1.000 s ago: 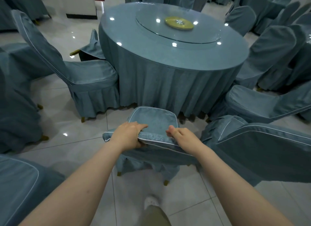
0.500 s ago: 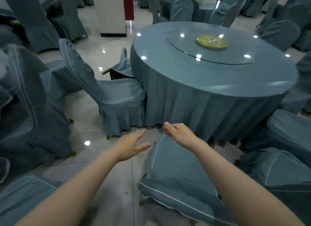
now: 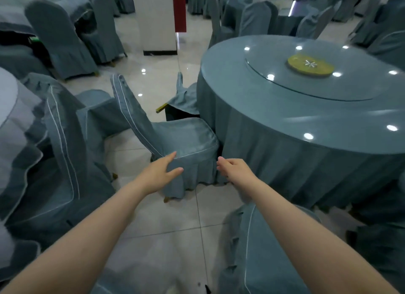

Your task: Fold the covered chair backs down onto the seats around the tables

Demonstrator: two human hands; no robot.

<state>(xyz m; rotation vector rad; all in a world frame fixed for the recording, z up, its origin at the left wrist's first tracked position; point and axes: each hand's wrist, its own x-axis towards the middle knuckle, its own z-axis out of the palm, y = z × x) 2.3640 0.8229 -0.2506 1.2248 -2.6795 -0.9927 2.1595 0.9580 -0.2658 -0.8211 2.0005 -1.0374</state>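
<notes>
Both bare forearms stretch forward toward the round table (image 3: 228, 79). The left hand (image 3: 161, 173) is held out with its fingers straight and close together and the thumb set apart from them; it grips nothing. It overlaps the near corner of a covered chair (image 3: 186, 138) standing at the table's left side, its seat tucked against the tablecloth. Whether the fingertips touch the seat cannot be told. That chair's back (image 3: 131, 112) is upright and leans away from the table.

The right hand (image 3: 235, 170) hangs just in front of the table's skirt, beside the chair. Its fingers are loosely curled and it is empty. A folded chair (image 3: 263, 250), its back lying flat on its seat, sits at the table's near side under the right forearm. On the table lies a glass turntable (image 3: 306, 88) with a yellow disc (image 3: 310, 65) at its middle.
</notes>
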